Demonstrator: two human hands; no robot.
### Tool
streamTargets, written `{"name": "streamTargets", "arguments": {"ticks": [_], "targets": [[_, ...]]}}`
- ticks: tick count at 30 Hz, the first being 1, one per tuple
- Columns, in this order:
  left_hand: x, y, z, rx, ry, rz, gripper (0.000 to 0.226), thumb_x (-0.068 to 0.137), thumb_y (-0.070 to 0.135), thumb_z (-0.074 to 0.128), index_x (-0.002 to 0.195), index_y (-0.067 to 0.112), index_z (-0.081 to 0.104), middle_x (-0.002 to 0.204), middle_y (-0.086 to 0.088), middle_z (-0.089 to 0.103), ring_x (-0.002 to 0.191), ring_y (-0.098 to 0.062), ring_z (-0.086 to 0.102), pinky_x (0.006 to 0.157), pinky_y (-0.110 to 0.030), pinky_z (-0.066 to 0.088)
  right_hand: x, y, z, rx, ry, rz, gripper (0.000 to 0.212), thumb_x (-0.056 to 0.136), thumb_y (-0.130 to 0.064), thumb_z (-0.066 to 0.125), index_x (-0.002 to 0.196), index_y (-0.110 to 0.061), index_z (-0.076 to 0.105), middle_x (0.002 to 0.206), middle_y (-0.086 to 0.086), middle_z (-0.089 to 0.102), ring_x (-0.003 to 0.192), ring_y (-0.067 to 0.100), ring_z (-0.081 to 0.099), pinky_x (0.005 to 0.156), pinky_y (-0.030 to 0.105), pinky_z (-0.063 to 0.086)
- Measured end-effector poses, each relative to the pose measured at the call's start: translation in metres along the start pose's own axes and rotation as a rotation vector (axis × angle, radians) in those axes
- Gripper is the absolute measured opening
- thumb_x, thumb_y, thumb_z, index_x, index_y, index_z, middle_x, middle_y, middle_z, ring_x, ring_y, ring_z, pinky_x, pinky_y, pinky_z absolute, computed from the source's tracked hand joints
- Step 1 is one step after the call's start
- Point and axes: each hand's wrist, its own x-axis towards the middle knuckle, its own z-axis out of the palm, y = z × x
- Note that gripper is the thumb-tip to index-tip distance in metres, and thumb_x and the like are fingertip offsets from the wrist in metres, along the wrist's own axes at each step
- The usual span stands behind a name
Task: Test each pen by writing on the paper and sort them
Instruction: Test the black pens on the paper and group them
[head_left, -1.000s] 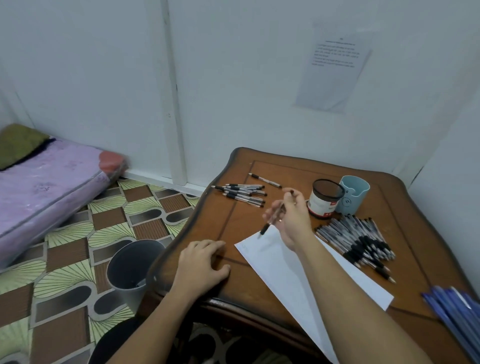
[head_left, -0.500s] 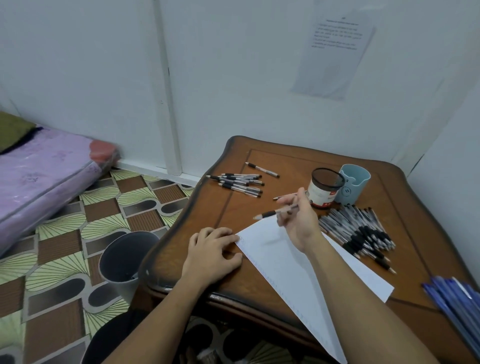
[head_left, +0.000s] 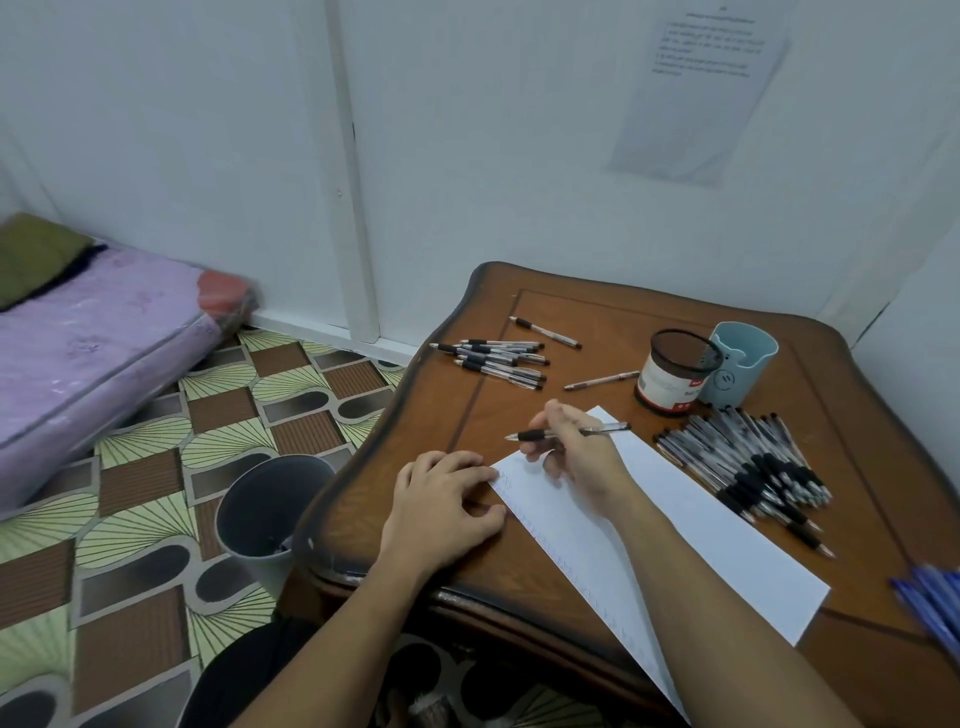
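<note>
My right hand (head_left: 576, 457) holds a black-grip pen (head_left: 532, 435) nearly level, its tip pointing left, just above the far corner of the white paper (head_left: 675, 525). My left hand (head_left: 441, 509) rests flat on the table, fingertips touching the paper's left corner. A small group of pens (head_left: 498, 357) lies at the far left of the table. A large pile of pens (head_left: 748, 462) lies to the right of the paper. Two single pens (head_left: 545, 331) (head_left: 600, 380) lie apart near the cups.
A brown wooden table (head_left: 467, 415) carries a dark mesh cup (head_left: 675, 371) and a light blue cup (head_left: 740, 364). Blue pens (head_left: 930, 597) lie at the right edge. A grey bin (head_left: 270, 506) stands on the floor left of the table. A mattress (head_left: 93, 343) lies further left.
My right hand has lowered toward the paper and turned the pen from a slant to nearly level. My left hand slid right to touch the paper's corner.
</note>
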Motion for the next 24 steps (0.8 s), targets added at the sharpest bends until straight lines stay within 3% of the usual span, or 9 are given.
{"name": "streamTargets", "arguments": {"ticks": [4,6,10,13,17,24], "targets": [[0.0,-0.001,0.003,-0.009,0.032,0.0,0.051,0.071,0.065,0.047,0.117,0.046,0.061,0.128,0.03,0.048,0.123,-0.001,0.028,0.107,-0.027,0.011,-0.002,0.019,0.004,-0.014,0.059,-0.071,0.035,0.085,-0.019,0.076,0.064,-0.01,0.049,0.055,0.002,0.053,0.054,0.011,0.05,0.055,0.021,0.042],[0.001,-0.001,0.003,-0.012,0.037,-0.002,0.051,0.071,0.065,0.048,0.116,0.046,0.061,0.128,0.031,0.047,0.121,0.001,0.027,0.105,-0.024,0.009,-0.003,0.024,0.007,-0.084,0.083,-0.09,0.041,0.085,-0.012,0.075,0.06,-0.01,0.042,0.051,0.0,0.044,0.049,0.01,0.045,0.052,0.018,0.039],[0.0,0.0,0.002,-0.022,0.031,-0.01,0.051,0.07,0.065,0.048,0.116,0.046,0.061,0.128,0.032,0.046,0.121,0.002,0.027,0.105,-0.023,0.008,-0.002,0.028,0.009,-0.15,0.09,-0.076,0.042,0.081,0.001,0.066,0.054,-0.014,0.038,0.051,0.0,0.037,0.05,0.011,0.042,0.051,0.025,0.036],[0.001,0.0,0.001,-0.011,0.03,-0.013,0.051,0.07,0.065,0.047,0.116,0.047,0.061,0.128,0.032,0.046,0.122,0.001,0.027,0.106,-0.024,0.009,-0.003,0.029,0.01,-0.189,0.083,-0.095,0.044,0.077,0.001,0.066,0.049,-0.018,0.038,0.052,0.0,0.038,0.054,0.01,0.04,0.052,0.024,0.035],[0.0,0.0,0.002,-0.021,0.046,-0.008,0.054,0.067,0.068,0.044,0.113,0.048,0.062,0.127,0.032,0.047,0.121,0.0,0.029,0.103,-0.022,0.009,-0.005,0.028,0.01,-0.205,0.052,-0.103,0.037,0.077,-0.002,0.066,0.054,-0.012,0.039,0.06,0.01,0.035,0.061,0.015,0.039,0.054,0.028,0.033],[0.001,0.0,0.001,-0.015,0.04,-0.014,0.051,0.068,0.065,0.048,0.113,0.048,0.062,0.128,0.031,0.047,0.12,0.001,0.028,0.1,-0.02,0.007,-0.006,0.025,0.011,-0.213,0.045,-0.129,0.038,0.078,0.001,0.065,0.054,-0.01,0.038,0.058,0.006,0.034,0.057,0.009,0.036,0.051,0.023,0.031]]}}
